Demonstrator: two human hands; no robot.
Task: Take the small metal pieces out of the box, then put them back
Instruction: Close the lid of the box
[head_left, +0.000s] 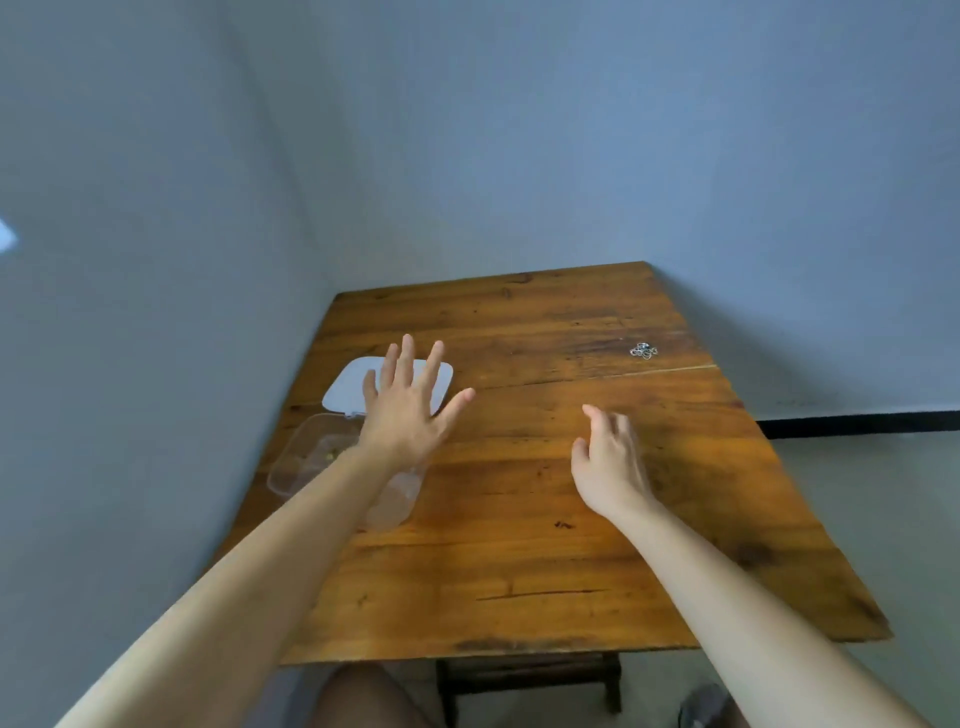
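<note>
A clear plastic box (306, 457) lies open on the left side of the wooden table (519, 545), with its white lid (353, 384) beside it toward the wall. Something small and yellowish shows inside the box. My left hand (408, 402) hovers above the box and lid, fingers spread, holding nothing. A small heap of silver metal pieces (643, 351) lies at the far right of the table. My right hand (610, 462) is over the table's middle, fingers loosely curled and apart, empty, well short of the pieces.
Grey walls close in on the table's left and far sides. A dark stool frame (524, 675) stands under the near edge, next to my knee (363, 696).
</note>
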